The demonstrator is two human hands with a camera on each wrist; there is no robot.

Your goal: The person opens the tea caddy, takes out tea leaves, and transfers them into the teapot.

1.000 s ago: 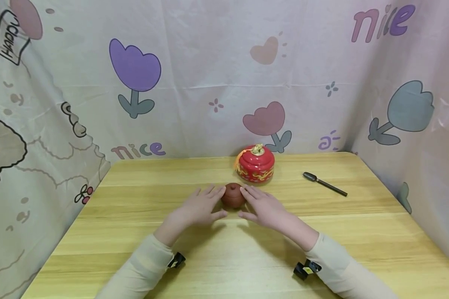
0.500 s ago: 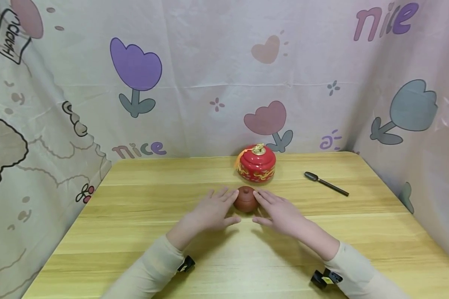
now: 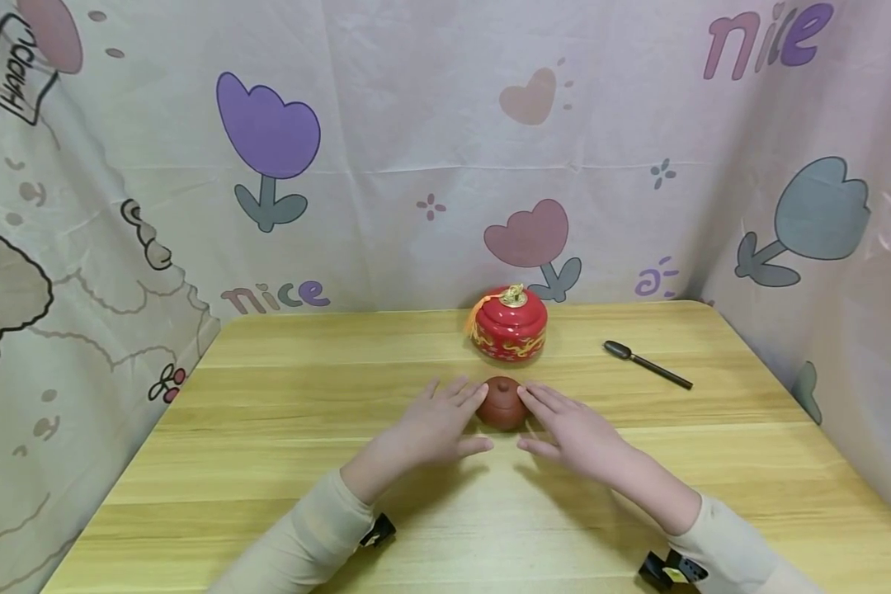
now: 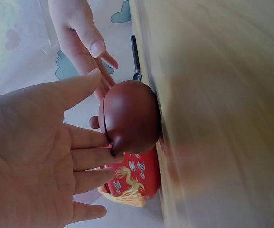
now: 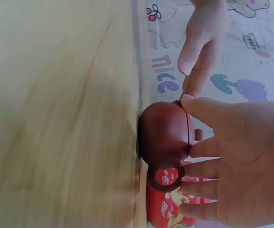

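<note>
A small reddish-brown clay teapot (image 3: 503,406) with a knobbed lid stands upright on the wooden table, between both hands. On its left side, the extended fingers of my left hand (image 3: 438,425) touch it near the lid, beside the short spout (image 4: 118,147) seen in the left wrist view. My right hand (image 3: 579,429) lays its straight fingertips against the other side, by the ring-shaped handle (image 5: 151,178). Both thumbs stick out toward each other in front of the pot. Neither hand curls round it.
Behind the teapot stands a red lidded jar (image 3: 509,337) with gold dragons, a gold knob and an orange tassel. A dark long-handled scoop (image 3: 649,365) lies at the right. A patterned cloth (image 3: 386,107) hangs behind the wooden table (image 3: 282,371).
Both hands have moved the teapot across the table to the right and slightly nearer to me, most of it in the first half second. The jar and scoop stay put.
</note>
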